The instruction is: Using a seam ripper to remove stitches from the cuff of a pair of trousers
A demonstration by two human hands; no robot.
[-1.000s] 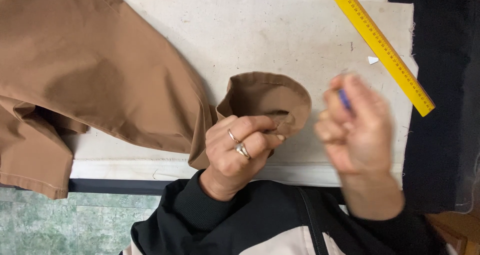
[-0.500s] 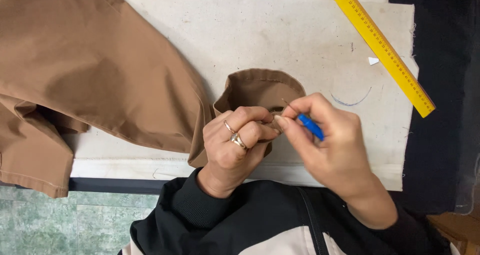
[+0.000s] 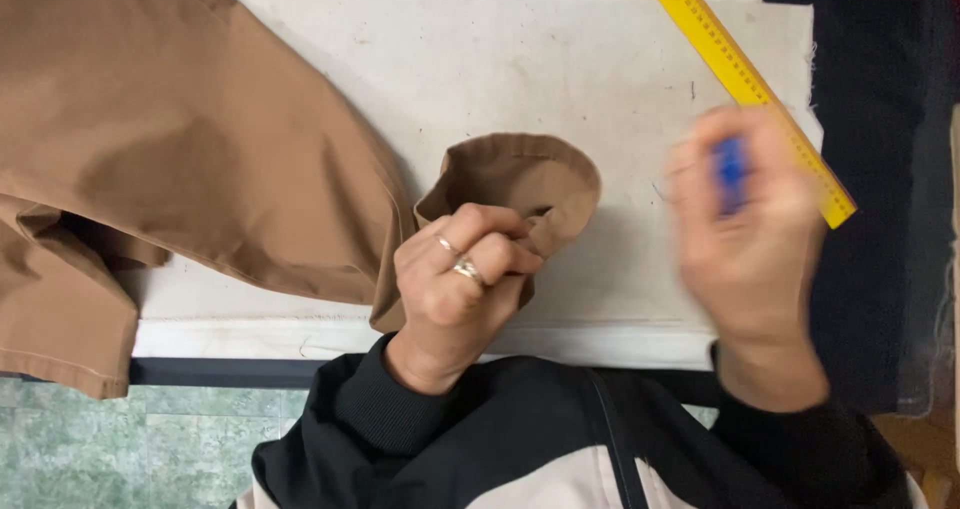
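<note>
A brown garment (image 3: 170, 139) lies spread over the left of the white table cover (image 3: 520, 59). Its rolled cuff end (image 3: 520, 174) curls up at the table's front. My left hand (image 3: 455, 279), with rings on two fingers, pinches the cuff's hem near its opening. My right hand (image 3: 745, 229) is raised to the right of the cuff, blurred by motion, and holds a small blue tool (image 3: 732, 169) between its fingers. A thin thread between tool and cuff cannot be made out.
A yellow ruler (image 3: 745, 84) lies diagonally at the upper right, just behind my right hand. Dark cloth (image 3: 880, 119) covers the table's right side. The table's front edge (image 3: 250, 339) runs below the garment, with green floor (image 3: 120, 449) beyond.
My right hand has pulled away from the cuff, up and to the right, with the blue tool. My left hand stays pinched on the cuff's hem.
</note>
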